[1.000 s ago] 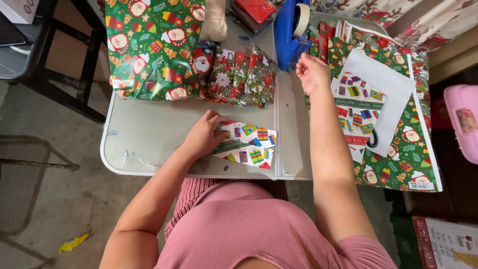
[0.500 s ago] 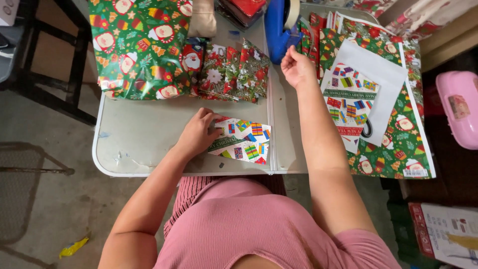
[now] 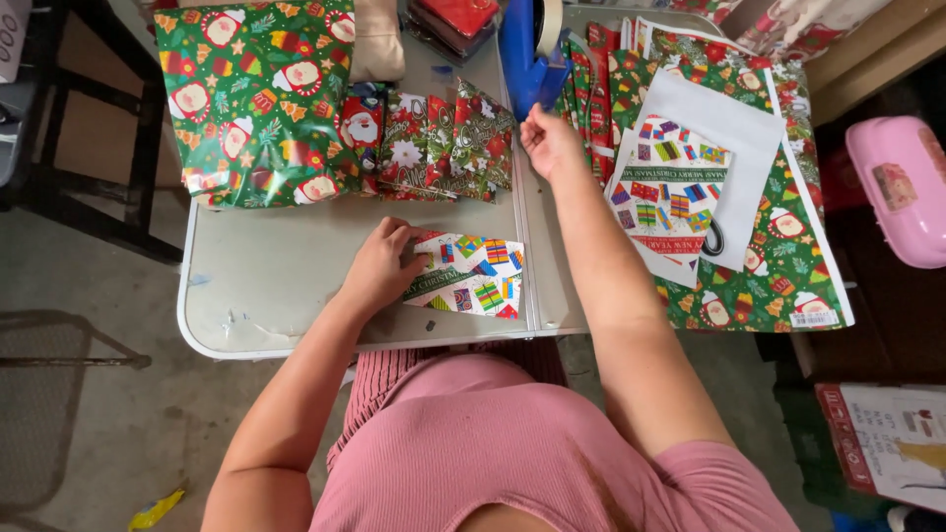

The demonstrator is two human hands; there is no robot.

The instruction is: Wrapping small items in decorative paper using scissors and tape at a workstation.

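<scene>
Near the middle of the frame the left hand (image 3: 379,266) lies palm down, fingers spread and loosely curled, pressing on the left end of a small parcel wrapped in white paper with coloured gift boxes (image 3: 471,276), which rests flat on the grey folding table (image 3: 266,296) close to its near edge and just left of the table's centre seam. The right hand (image 3: 550,141) reaches up to the upper middle of the frame, its fingers pinched together at the base of a blue tape dispenser (image 3: 527,49); whether a strip of tape sits between the fingertips cannot be told. The dispenser stands upright at the far side of the table, with its roll of tape (image 3: 548,22) at the top edge of the frame. In the upper left lies a large bundle in green paper printed with red-capped figures (image 3: 251,99), and just right of it, between it and the dispenser, several smaller parcels in dark festive paper (image 3: 434,148). To the right of the reaching forearm, sheets of wrapping paper (image 3: 778,256) are spread out, a white sheet and a gift-box sheet lying on top of the green ones. A pink case (image 3: 902,187) sits at the right edge of the frame
</scene>
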